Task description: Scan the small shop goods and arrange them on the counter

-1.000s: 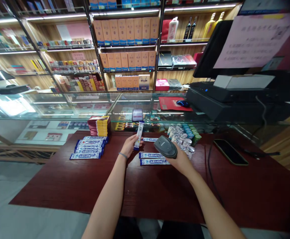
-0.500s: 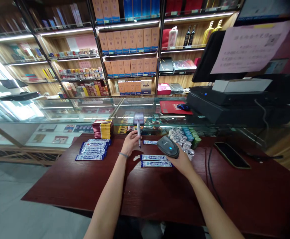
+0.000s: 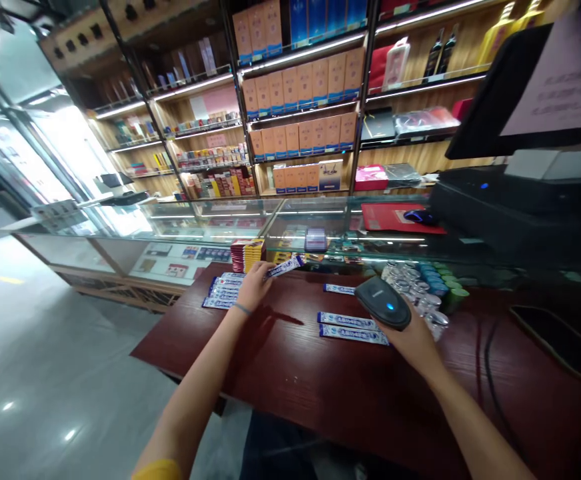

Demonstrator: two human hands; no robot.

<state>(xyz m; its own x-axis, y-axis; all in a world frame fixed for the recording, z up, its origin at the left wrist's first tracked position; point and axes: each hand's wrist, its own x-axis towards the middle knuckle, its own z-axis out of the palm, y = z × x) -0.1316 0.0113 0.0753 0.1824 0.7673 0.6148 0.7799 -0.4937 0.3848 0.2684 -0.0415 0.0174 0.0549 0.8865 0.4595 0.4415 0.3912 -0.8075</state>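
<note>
My left hand [image 3: 255, 285] is closed on one end of a slim blue-and-white stick packet [image 3: 286, 267], held just above the table beside a stack of similar packets [image 3: 221, 292]. My right hand [image 3: 413, 337] grips a dark barcode scanner [image 3: 383, 302] with a lit blue light; its handle is hidden in the palm. Below and left of the scanner lie two parallel packets [image 3: 353, 335] on the table. Another packet [image 3: 339, 289] lies farther back, its right end behind the scanner.
A red-and-yellow stack of packs [image 3: 248, 255] stands at the table's back edge. Silver, blue and green cans [image 3: 428, 283] cluster behind my right hand. A phone [image 3: 560, 340] and a cable [image 3: 490, 367] lie to the right. Behind runs a glass display counter [image 3: 210, 227].
My left hand has moved left with the packet, from the middle of the table to the packet stack, and the packet has turned from upright to slanting. The view has swung left.
</note>
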